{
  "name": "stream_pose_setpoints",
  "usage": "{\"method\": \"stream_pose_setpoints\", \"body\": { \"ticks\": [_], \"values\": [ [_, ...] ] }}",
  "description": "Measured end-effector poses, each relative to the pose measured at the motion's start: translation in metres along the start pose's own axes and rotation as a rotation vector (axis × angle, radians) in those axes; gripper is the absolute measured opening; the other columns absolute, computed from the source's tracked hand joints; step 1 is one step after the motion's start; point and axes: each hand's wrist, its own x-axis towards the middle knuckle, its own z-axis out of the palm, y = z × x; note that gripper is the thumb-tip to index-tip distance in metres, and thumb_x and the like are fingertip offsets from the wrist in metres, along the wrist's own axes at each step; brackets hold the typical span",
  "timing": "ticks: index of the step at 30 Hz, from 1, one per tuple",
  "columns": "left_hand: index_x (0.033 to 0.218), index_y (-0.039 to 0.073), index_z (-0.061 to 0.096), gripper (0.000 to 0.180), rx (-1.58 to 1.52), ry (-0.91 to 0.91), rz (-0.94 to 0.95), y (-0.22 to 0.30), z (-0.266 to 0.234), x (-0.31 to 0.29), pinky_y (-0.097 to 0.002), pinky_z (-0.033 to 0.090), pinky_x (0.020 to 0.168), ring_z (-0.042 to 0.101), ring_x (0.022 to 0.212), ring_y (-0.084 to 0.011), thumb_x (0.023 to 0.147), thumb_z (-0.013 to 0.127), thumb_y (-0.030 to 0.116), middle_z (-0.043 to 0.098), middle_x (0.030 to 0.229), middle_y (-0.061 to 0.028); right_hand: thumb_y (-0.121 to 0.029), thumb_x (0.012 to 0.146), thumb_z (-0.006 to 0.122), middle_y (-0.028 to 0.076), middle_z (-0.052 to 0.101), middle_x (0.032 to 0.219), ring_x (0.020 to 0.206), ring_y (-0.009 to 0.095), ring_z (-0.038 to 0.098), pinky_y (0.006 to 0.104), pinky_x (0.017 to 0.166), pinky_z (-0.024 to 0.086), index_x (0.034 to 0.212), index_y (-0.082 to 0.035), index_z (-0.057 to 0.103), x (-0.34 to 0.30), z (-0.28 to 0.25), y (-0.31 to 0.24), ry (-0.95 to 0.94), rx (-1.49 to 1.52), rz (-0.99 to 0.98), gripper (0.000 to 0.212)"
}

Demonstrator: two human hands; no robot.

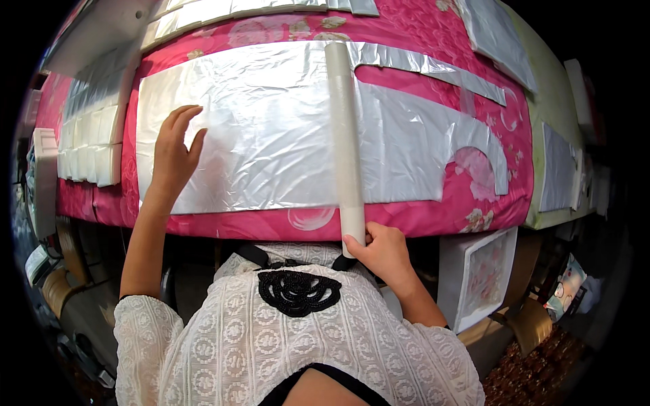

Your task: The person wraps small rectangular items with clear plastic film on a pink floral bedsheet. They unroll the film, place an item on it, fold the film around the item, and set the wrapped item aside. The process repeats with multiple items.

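A silvery-white plastic carrier bag [277, 135] with two cut-out handles lies flat on the table, its handles toward the right. Across it, from far edge to near edge, lies a long pale tube [347, 135]. My right hand [380, 252] grips the tube's near end, which juts past the table's front edge. Over the left part of the bag is my left hand [177, 150], its fingers apart and nothing in it. Whether that hand touches the plastic, I cannot tell.
A pink flowered cloth [298, 222] covers the table. Folded pale bundles [91, 139] lie at the left, with more bundles [237, 8] along the far edge. Another silvery sheet [497, 40] is at far right, near a green surface [552, 101]. A white-framed box [477, 277] stands below the right front edge.
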Motion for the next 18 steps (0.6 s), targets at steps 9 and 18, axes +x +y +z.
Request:
{"method": "stream_pose_setpoints", "body": {
  "ticks": [9, 18],
  "values": [
    [0.136, -0.007, 0.025, 0.061, -0.168, -0.300, 0.161, 0.117, 0.122, 0.004, -0.0462, 0.013, 0.110, 0.018, 0.136, -0.0366, 0.084, 0.046, 0.015, 0.021, 0.144, -0.0238, -0.042, 0.072, 0.068, 0.017, 0.062, 0.064, 0.059, 0.030, 0.062, 0.0371, 0.056, 0.048, 0.073, 0.002, 0.063, 0.006, -0.006, -0.001, -0.091, 0.048, -0.036, 0.044],
    [0.135, -0.011, 0.024, 0.063, -0.018, -0.338, 0.207, 0.120, 0.126, 0.004, -0.0465, 0.012, 0.111, 0.018, 0.135, -0.0390, 0.084, 0.039, 0.022, 0.022, 0.142, -0.0285, -0.044, 0.081, 0.062, 0.013, 0.064, 0.067, 0.060, 0.020, 0.063, 0.0285, 0.058, 0.047, 0.083, 0.006, 0.064, 0.134, -0.050, -0.048, 0.061, 0.041, -0.243, 0.050]
  ]
}}
